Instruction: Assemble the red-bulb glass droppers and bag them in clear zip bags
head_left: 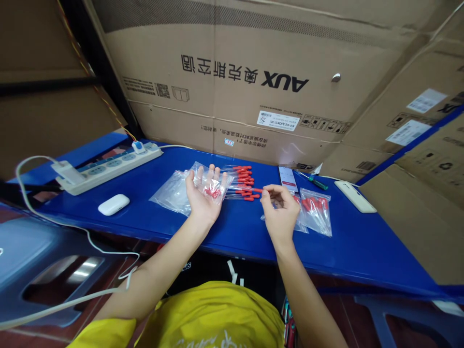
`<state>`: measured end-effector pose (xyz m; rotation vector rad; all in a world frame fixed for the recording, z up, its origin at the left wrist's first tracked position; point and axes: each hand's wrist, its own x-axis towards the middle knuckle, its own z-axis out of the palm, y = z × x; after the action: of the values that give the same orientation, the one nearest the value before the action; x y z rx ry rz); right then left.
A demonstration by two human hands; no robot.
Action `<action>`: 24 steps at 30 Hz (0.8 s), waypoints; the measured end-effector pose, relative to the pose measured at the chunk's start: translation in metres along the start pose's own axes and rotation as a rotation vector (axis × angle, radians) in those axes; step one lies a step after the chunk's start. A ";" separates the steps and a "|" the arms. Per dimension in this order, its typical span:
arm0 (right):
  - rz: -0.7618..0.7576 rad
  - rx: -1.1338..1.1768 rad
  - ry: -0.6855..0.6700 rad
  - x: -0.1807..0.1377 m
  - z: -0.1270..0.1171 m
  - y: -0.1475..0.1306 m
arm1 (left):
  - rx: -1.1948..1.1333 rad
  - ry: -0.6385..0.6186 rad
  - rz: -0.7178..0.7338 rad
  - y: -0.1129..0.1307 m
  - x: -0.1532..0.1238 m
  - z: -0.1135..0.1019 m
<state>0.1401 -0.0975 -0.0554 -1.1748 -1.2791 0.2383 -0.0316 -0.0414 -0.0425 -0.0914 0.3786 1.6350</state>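
Observation:
My left hand (203,200) is palm up, its fingers raised and a little apart, supporting a clear plastic bag (219,186) that lies across the palm. Something red shows inside that bag. My right hand (281,210) pinches the red end of a thin clear dropper (258,190), whose stem points left to the bag's mouth. Behind and between my hands lies a row of similar red-ended droppers (246,176). More clear bags (170,193) lie flat under and left of my left hand. Beside my right hand, filled bags (319,215) hold red-ended droppers.
A phone (288,179) with a lit screen leans near the cardboard box (232,96) at the back. Right of it are a green-handled screwdriver (318,182) and a pale phone-like slab (355,196). A power strip (108,169) and white earbud case (113,205) occupy the blue table's (145,224) left.

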 end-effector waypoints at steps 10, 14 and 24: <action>-0.075 0.030 0.129 -0.003 -0.001 0.002 | -0.008 0.004 -0.001 -0.001 -0.002 0.002; -0.102 0.054 0.101 -0.004 -0.001 0.003 | -0.024 -0.008 -0.014 -0.001 -0.002 0.002; -0.097 0.014 0.014 -0.007 0.005 -0.003 | -0.042 -0.056 -0.084 -0.003 -0.008 0.004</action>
<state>0.1321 -0.1011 -0.0587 -1.0979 -1.3164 0.1669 -0.0276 -0.0480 -0.0371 -0.0917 0.2943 1.5596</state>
